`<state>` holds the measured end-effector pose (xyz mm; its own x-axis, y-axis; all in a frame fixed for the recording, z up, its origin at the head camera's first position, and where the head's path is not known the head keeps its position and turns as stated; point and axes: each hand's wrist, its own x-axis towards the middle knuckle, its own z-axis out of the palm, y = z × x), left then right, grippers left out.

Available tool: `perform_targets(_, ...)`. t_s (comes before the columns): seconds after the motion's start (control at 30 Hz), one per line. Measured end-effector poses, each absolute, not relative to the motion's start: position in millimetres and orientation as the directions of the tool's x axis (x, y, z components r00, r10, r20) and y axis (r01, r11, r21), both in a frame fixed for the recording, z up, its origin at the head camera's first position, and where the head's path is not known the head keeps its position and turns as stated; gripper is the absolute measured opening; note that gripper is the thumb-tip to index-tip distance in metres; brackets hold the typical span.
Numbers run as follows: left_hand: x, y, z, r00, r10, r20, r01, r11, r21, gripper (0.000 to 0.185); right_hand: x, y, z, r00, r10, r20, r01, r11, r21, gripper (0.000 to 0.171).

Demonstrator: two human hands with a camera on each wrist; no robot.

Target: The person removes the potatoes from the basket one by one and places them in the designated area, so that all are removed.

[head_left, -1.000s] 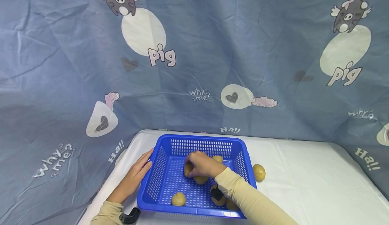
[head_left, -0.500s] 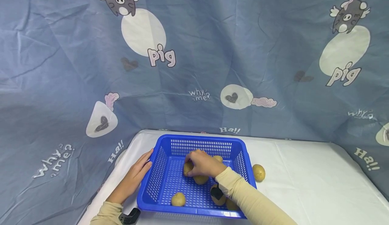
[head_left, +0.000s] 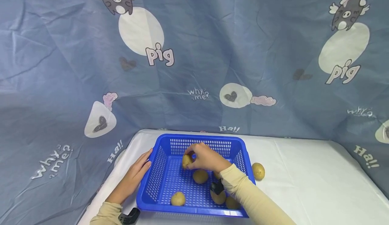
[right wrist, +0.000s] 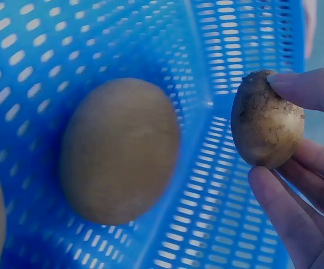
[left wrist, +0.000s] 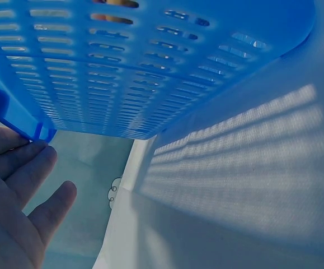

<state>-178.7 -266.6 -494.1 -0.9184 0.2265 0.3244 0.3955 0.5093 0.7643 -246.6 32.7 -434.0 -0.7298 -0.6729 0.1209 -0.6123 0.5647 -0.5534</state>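
we judge our work partway along: five loose potatoes [head_left: 178,199] lie in the blue basket [head_left: 197,137], while one outside potato [head_left: 258,171] sits on the tabletop [head_left: 304,177] just beside it at three o'clock, untouched. our right hand [head_left: 205,157] pinches a held potato [head_left: 185,161] inside, toward eleven o'clock, not yet released; our left hand [head_left: 133,176] rests straight-fingered against the blue basket at nine o'clock.

white tabletop [head_left: 307,179], blue basket [head_left: 194,210], one potato [head_left: 258,171]
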Motion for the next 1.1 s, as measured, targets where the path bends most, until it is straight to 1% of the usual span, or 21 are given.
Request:
perform_targets(0.2,-181.4,-266.1,-491.6,-0.929,0.222,0.297,0.37,0.521,0.769,0.052,-246.3,38.4,-423.7,-0.729,-0.664,0.164,-0.613,0.528,-0.588,0.042)
perform_targets(0.57,-182.7,-267.3,-488.9,-0.919,0.228,0.321,0.393,0.519,0.758,0.052,-238.9,52.4,-406.8,-0.748,-0.638,0.183,-0.573,0.481,-0.663,0.04)
perform_targets(0.7,-181.9,-267.5,-487.4,-0.919,0.224,0.325,0.395,0.527,0.753,0.052,-236.5,60.1,-402.2,-0.751,-0.629,0.202,-0.561,0.445,-0.698,0.038)
perform_targets(0.8,-180.6,-267.7,-487.8,-0.92,0.22,0.324,0.391,0.528,0.754,0.051,-235.2,65.9,-400.5,-0.754,-0.623,0.21,-0.543,0.41,-0.733,0.039)
perform_targets(0.9,-179.2,-267.4,-489.9,-0.92,0.221,0.323,0.392,0.518,0.76,0.051,-233.6,72.0,-400.0,-0.751,-0.623,0.217,-0.54,0.392,-0.745,0.041)
perform_targets(1.1,-178.9,-266.2,-494.7,-0.912,0.229,0.341,0.411,0.501,0.762,0.051,-227.9,85.8,-396.5,-0.754,-0.609,0.246,-0.557,0.395,-0.731,0.041)
